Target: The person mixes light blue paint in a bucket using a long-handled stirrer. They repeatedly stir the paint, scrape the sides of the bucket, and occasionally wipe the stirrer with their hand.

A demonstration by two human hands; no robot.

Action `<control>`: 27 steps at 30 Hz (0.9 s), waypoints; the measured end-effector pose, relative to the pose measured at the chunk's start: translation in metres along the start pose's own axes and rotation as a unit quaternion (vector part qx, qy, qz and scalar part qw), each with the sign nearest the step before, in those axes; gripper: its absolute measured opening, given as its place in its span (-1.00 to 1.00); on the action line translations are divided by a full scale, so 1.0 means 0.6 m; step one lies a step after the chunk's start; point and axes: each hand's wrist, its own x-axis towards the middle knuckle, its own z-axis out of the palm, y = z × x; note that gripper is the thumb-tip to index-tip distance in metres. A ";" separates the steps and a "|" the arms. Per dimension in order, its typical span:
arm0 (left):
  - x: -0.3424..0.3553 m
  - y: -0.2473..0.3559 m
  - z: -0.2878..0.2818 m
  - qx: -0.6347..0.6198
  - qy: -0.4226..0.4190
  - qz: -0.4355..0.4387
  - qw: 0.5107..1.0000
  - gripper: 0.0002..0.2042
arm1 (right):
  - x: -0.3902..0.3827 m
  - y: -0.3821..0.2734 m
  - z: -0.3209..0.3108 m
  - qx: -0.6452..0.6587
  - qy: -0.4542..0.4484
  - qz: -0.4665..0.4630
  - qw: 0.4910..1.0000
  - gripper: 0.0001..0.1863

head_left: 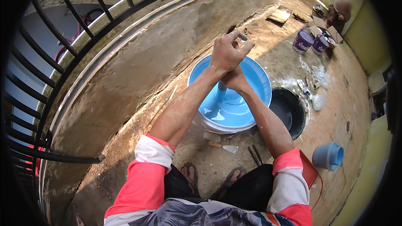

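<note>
A large white bucket (255, 121) holds light blue paint (247, 100), its surface swirled and glossy. A blue-coated stirring stick (221, 92) stands tilted in the paint. My right hand (235, 79) is closed around the stick just above the paint. Above it, my left hand (227, 53) is closed at the stick's upper part, thumb and forefinger curled toward the right. The grip of the left hand is partly hidden, and grey-blue smears mark its fingertips.
A black tub (289, 111) touches the bucket's right side. By my feet lie a putty knife (224, 147) and dark rods (254, 155). A small blue pail (328, 156) is at right. Purple paint pails (303, 41), cardboard (279, 15) and a person (338, 16) are farther back; a low wall (125, 65) runs left.
</note>
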 end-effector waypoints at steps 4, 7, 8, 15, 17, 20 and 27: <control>-0.014 -0.009 0.009 -0.078 0.038 0.113 0.990 -0.78 | 0.015 0.013 -0.019 -0.124 0.062 -0.061 0.988 -0.75; -0.016 -0.029 0.001 -0.143 -0.011 -0.063 0.988 -0.79 | 0.012 -0.007 -0.030 -0.256 -0.073 0.107 0.958 -0.75; -0.014 -0.038 0.001 -0.147 -0.003 -0.076 0.986 -0.78 | 0.002 -0.010 -0.020 -0.227 -0.051 0.088 0.969 -0.77; -0.005 -0.029 0.000 -0.001 -0.005 0.078 0.997 -0.75 | 0.016 0.057 0.025 -0.064 -0.018 -0.045 0.997 -0.61; -0.012 -0.035 0.005 -0.006 -0.007 0.118 0.993 -0.76 | 0.020 0.068 -0.001 -0.129 -0.018 -0.027 0.991 -0.60; -0.013 -0.045 -0.011 -0.081 -0.009 -0.005 0.997 -0.77 | 0.021 0.015 -0.009 -0.216 -0.033 0.064 0.974 -0.61; 0.003 -0.040 -0.024 0.016 -0.040 0.039 0.998 -0.74 | 0.027 0.042 0.046 -0.069 -0.038 0.001 0.997 -0.62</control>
